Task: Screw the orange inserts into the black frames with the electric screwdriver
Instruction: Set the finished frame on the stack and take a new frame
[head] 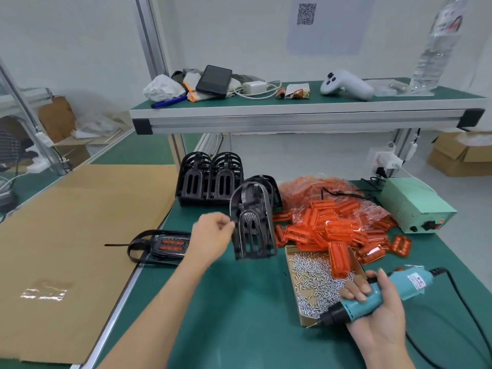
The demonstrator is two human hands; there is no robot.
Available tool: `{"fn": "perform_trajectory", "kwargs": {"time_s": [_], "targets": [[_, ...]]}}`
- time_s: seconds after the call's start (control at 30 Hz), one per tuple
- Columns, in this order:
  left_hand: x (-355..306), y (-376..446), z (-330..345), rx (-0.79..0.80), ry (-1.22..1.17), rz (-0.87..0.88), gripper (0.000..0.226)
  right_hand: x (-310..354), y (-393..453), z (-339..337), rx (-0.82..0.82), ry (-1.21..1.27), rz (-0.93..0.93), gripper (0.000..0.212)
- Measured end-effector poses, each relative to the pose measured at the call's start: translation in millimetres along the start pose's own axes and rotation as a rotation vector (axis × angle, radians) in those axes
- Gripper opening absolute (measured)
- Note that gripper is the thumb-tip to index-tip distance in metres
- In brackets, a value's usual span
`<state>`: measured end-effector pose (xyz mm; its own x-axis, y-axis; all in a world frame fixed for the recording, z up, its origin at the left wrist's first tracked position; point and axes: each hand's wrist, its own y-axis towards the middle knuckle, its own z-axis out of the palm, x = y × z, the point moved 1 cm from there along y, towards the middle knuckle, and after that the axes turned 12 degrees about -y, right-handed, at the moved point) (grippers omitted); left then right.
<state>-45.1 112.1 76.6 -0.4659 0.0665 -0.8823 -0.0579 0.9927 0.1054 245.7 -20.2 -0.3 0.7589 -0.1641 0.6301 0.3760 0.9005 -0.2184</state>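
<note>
Left hand (pixel 213 235) pinches black frame (pixel 253 225); right hand (pixel 378 312) grips screwdriver (pixel 372 296), label unreadable.

Your left hand (pixel 213 235) pinches one black frame (pixel 253 225) upright above mid-worktop, no insert in it. Frame stacks (pixel 210 179) stand behind it. A finished frame (pixel 165 246), orange insert fitted, lies flat at the worktop's left edge. Loose inserts (pixel 335 225) are heaped toward the right. Your right hand (pixel 378 312) grips the teal screwdriver (pixel 372 296), tip pointing lower left, near the front edge.
</note>
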Motion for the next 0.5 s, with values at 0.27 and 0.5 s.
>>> {"fn": "perform_trajectory", "kwargs": {"time_s": [0.27,0.5], "targets": [[50,-111,36,0.279,-0.871,-0.736,0.029,-1,0,1,0.001,0.006,0.002,0.029],[32,-125,49,0.210,-1.200,-1.110,0.017,0,-1,2,-0.011,0.005,0.004,0.027]]}}
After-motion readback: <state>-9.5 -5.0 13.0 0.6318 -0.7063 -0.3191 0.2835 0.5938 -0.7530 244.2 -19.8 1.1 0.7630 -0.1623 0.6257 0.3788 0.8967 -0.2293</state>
